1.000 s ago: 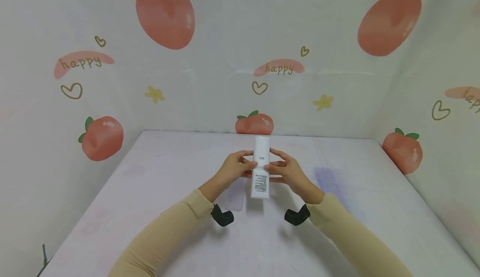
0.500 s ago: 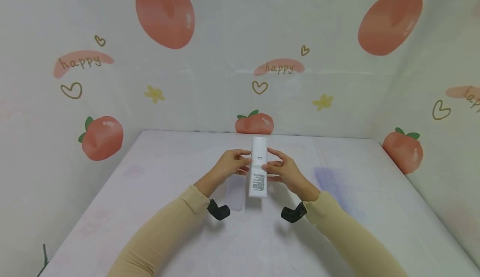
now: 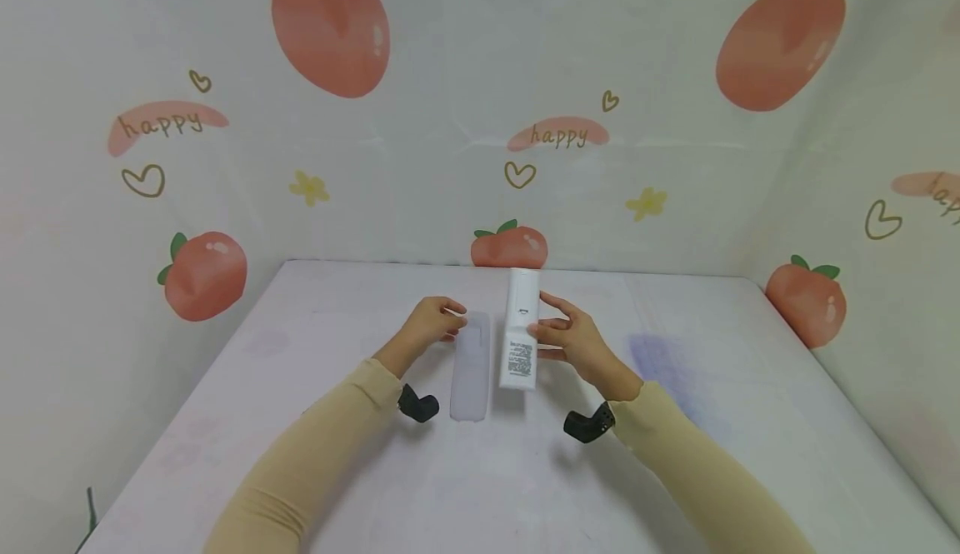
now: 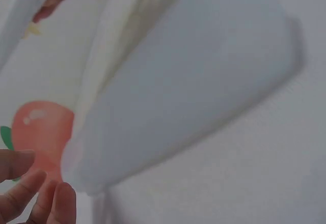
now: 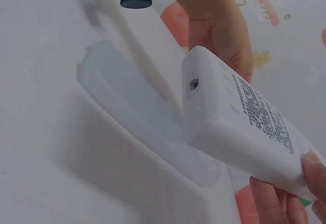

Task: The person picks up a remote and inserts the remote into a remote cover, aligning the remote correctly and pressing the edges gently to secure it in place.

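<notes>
My right hand (image 3: 581, 344) holds a white remote control (image 3: 521, 329) above the table, thumb on the near face and fingers behind. Its back shows a latch mark and a printed label; in the right wrist view a small hole marks the end of the remote control (image 5: 224, 122). A translucent silicone remote cover (image 3: 470, 375) lies lengthwise on the table, left of the remote. Beside the cover's far end is my left hand (image 3: 431, 321), holding nothing. In the left wrist view, fingertips of the left hand (image 4: 43, 198) are bent close to the tip of the cover (image 4: 183, 81).
A pale cloth covers the table (image 3: 360, 471), with a faint purple patch (image 3: 663, 371) to the right. Behind it hangs a white backdrop (image 3: 450, 54) with printed fruit. Black wrist cameras (image 3: 418, 405) hang under both sleeves.
My left hand has let go of the remote control and moved left to the cover's far end, so more of the cover shows. The right hand keeps the remote control, nearly still.
</notes>
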Demonstrator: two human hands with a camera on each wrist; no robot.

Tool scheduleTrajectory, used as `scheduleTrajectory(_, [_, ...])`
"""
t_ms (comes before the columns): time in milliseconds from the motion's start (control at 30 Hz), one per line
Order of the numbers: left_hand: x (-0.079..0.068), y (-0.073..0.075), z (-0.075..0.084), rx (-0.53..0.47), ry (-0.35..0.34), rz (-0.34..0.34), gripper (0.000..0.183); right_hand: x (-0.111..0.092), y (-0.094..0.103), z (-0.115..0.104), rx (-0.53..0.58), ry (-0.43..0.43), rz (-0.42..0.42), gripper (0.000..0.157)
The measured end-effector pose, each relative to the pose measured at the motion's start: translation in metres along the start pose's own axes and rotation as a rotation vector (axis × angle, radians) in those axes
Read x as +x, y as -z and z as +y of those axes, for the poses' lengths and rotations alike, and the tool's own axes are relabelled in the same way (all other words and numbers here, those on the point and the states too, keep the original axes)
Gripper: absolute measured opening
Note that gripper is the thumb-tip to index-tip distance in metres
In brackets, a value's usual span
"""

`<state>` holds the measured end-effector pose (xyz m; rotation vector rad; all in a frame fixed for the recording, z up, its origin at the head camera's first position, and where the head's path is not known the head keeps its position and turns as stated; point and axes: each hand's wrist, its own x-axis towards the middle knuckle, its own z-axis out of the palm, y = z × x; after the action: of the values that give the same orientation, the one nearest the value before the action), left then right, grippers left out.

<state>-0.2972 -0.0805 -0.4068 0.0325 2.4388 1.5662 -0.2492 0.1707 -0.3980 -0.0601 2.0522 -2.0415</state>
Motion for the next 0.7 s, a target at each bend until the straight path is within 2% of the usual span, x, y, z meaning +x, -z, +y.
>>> scheduleTrajectory(200, [0.002,-0.001,-0.017,0.064,0.063,-0.003,0.024,0.0,-0.001,-0.001,0.013,-0.006,-0.001,0.071])
scheduleTrajectory(533, [-0.004,-0.003,-0.025,0.084,0.042,-0.03,0.029,0.001,-0.004,-0.001,0.022,-0.007,-0.001,0.071])
scheduleTrajectory(700, [-0.004,-0.004,-0.027,0.137,0.039,-0.016,0.028,0.002,-0.005,0.001,0.024,-0.008,0.004,0.071])
